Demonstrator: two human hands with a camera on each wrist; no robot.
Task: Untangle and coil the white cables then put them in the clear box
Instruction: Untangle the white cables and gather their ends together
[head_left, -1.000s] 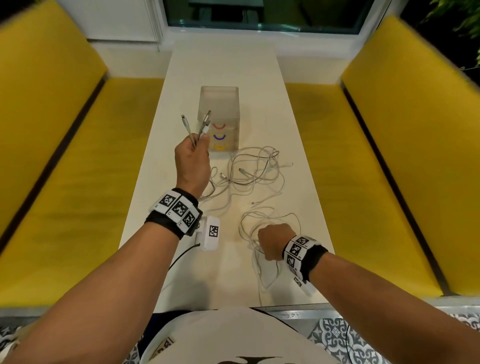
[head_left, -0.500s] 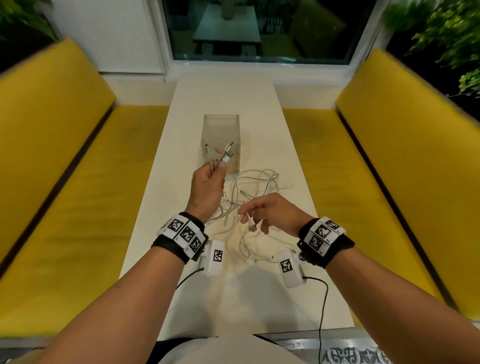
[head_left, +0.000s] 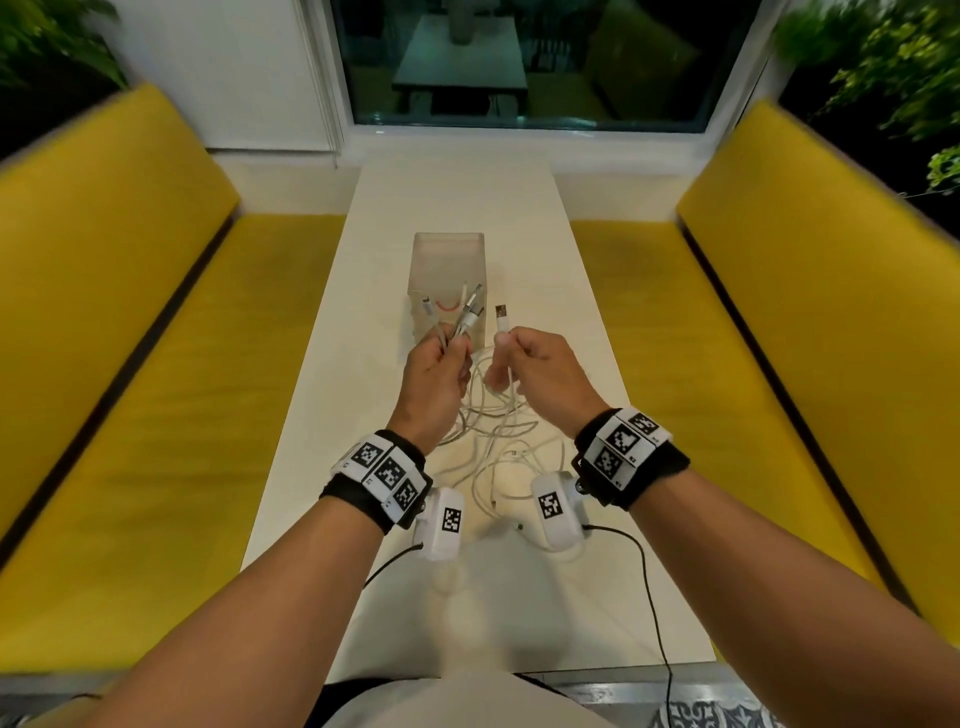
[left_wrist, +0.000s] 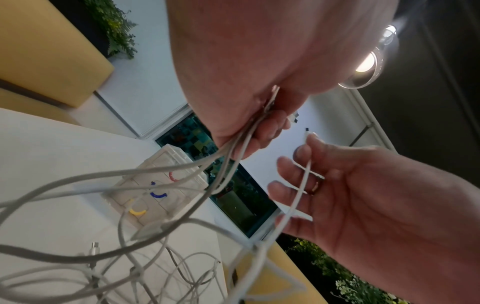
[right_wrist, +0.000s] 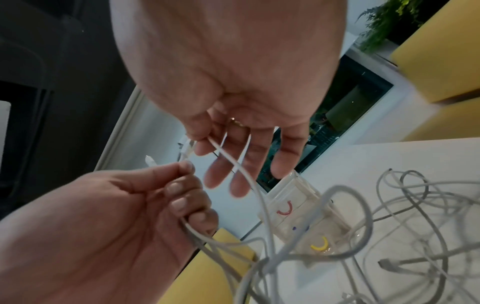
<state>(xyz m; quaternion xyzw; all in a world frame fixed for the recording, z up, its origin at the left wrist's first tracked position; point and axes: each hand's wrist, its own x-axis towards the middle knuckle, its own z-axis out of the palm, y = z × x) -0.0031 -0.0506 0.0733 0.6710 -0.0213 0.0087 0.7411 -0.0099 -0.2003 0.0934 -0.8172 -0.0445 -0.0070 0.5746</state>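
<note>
My left hand is raised above the white table and grips a bundle of white cable ends, whose plugs stick up in front of the clear box. Right beside it, my right hand pinches one white cable just below its USB plug between thumb and forefinger, the other fingers loosely spread. From both hands the cables hang into a tangle on the table. The left wrist view has the left hand's fingers clamped on several strands. In the right wrist view the pinch is.
The narrow white table runs away from me between two yellow benches, with a window at the far end. The clear box holds red, blue and yellow curved pieces. Black wrist-camera leads trail over the near table edge.
My right hand left the loops near the table's front edge, picked up a cable end and raised it beside the left hand. The left hand kept its bundle and drifted slightly toward the right.
</note>
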